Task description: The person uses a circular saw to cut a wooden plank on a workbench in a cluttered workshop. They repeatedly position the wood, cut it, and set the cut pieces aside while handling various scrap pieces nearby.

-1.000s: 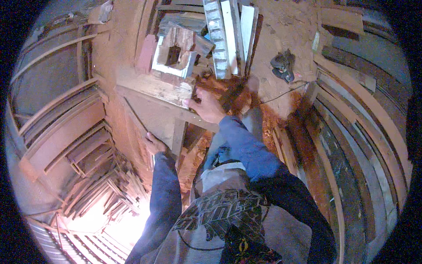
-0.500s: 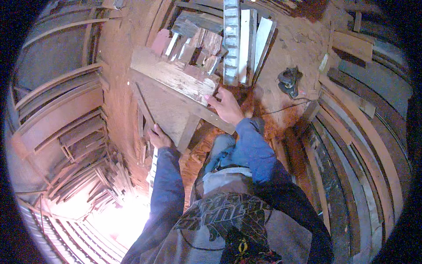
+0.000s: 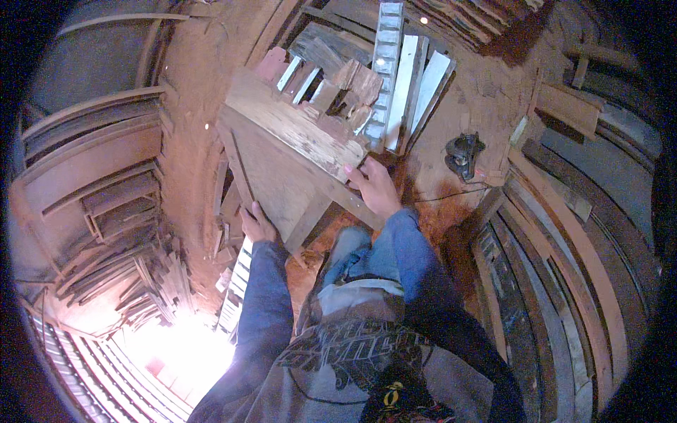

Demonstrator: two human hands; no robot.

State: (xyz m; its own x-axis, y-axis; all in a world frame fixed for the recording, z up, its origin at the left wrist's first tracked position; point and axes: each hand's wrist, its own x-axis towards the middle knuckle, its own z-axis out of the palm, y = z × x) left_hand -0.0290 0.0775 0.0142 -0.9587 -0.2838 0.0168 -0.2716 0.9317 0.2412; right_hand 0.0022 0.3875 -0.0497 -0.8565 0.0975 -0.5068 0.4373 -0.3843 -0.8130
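Chipped board [image 3: 296, 128] lies along far edge of framed panel [image 3: 276, 176], wood blocks [image 3: 326, 92] just beyond. Right hand [image 3: 374, 185] pinches board's right corner, thumb on near edge. Left hand [image 3: 257, 224] curled at panel's near-left edge; cannot tell whether it grips. Advisable: left hand braced against panel, right pinch firm but light, fingertips clear of splintered end.

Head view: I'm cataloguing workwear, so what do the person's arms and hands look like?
The left sleeve and right sleeve are long and blue, without visible markings; the right looks nearly black higher up. The left fingers and right fingers are ungloved, with no rings visible.
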